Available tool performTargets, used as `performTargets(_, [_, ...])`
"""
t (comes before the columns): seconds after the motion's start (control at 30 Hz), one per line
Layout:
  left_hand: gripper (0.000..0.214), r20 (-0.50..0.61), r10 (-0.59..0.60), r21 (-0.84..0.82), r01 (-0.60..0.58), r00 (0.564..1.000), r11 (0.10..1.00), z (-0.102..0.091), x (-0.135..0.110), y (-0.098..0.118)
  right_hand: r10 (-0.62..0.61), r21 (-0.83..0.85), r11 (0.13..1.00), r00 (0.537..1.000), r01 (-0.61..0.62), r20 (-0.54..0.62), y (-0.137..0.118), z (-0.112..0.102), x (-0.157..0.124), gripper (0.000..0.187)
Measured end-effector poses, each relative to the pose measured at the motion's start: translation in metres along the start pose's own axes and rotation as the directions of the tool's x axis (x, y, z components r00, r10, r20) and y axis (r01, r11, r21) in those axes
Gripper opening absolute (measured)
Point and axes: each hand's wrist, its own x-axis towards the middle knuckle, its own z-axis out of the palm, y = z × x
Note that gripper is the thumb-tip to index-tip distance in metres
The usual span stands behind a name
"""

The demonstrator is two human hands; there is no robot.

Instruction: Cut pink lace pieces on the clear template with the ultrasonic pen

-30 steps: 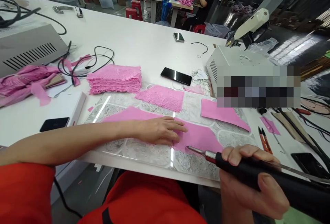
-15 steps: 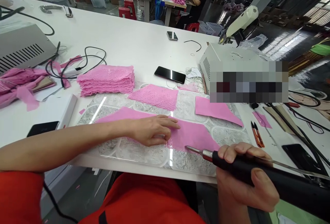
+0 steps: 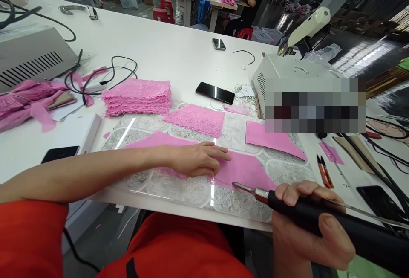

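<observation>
My left hand (image 3: 198,160) lies palm down on a flat pink fabric panel (image 3: 246,169), its fingers stretched out and resting on the cloth. Part of the panel is hidden beneath the hand and forearm. In my right hand (image 3: 313,222) is a thick black-handled tool (image 3: 287,205) with a narrow metal tip, fingers wrapped round the handle. The tip meets or hovers just over the panel's near edge; contact cannot be made out. Underneath is a clear patterned mat (image 3: 179,189). Beyond it lie a textured pink piece (image 3: 196,119) and a smooth pink piece (image 3: 273,139).
A stack of pink pieces (image 3: 137,97) stands at the back left. Behind the mat is a black phone (image 3: 214,93). Grey boxes (image 3: 287,69) flank the work, with cables (image 3: 386,163) at right. Orange-handled snips (image 3: 324,172) lie right of the mat. A person (image 3: 252,1) sits farther off.
The whole view has shifted slightly, so things appear a little farther right. My left hand has slid slightly right on the panel. The tool stays in my right hand near the same edge.
</observation>
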Motion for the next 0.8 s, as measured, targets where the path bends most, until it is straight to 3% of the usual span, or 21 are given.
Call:
performTargets(0.43, [0.015, 0.020, -0.017, -0.014, 0.018, 1.000, 1.000, 0.000, -0.003, -0.001, 0.023, 0.011, 1.000, 1.000, -0.023, 0.018, -0.001, -0.002, 0.001, 0.023])
performTargets(0.6, [0.041, 0.047, -0.008, 0.033, 0.006, 0.999, 0.999, -0.005, -0.014, 0.001, 0.016, 0.001, 1.000, 1.000, -0.016, 0.006, -0.001, 0.000, 0.001, 0.024])
performTargets(0.8, [0.056, 0.085, -0.029, 0.094, 0.021, 0.996, 0.995, -0.003, -0.025, 0.005, 0.008, -0.014, 1.000, 1.000, -0.008, 0.002, -0.002, 0.001, 0.001, 0.024])
